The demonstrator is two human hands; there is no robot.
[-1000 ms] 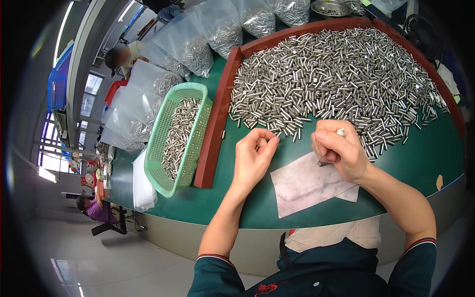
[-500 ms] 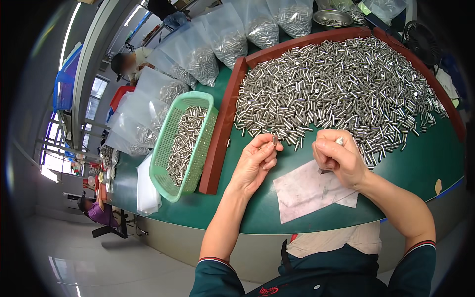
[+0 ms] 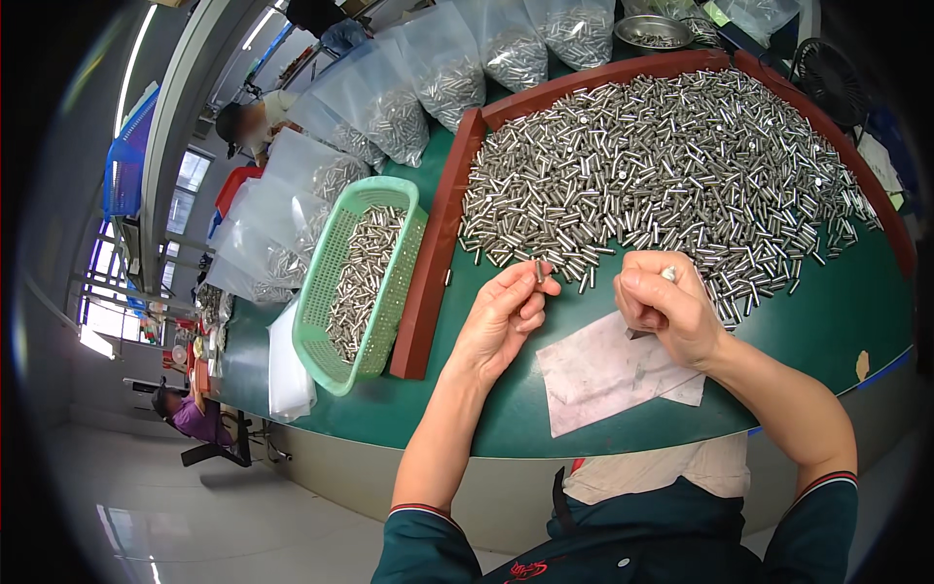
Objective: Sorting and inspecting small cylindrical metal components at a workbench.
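Between the thumb and fingertips of my left hand (image 3: 504, 316), a small metal pin (image 3: 539, 273) is pinched above the near edge of a big heap of similar pins (image 3: 642, 175). My right hand (image 3: 673, 310) is closed in a fist to its right. A pale end pokes out of the top of that fist, and a dark tip shows below it; the rest of what it grips is hidden. Beneath the right hand, a stained whitish cloth or paper (image 3: 593, 384) lies on the green table (image 3: 448, 419).
Dark red wooden strips (image 3: 428, 282) border the heap. A green plastic basket (image 3: 309, 336) of pins stands at the left, with clear bags of pins (image 3: 452, 88) behind. A metal bowl (image 3: 654, 34) and a black fan (image 3: 830, 83) are at the back. Other people sit farther left.
The pin in my left fingertips is turned slightly and shows more of its length. Both hands stay in nearly the same place.
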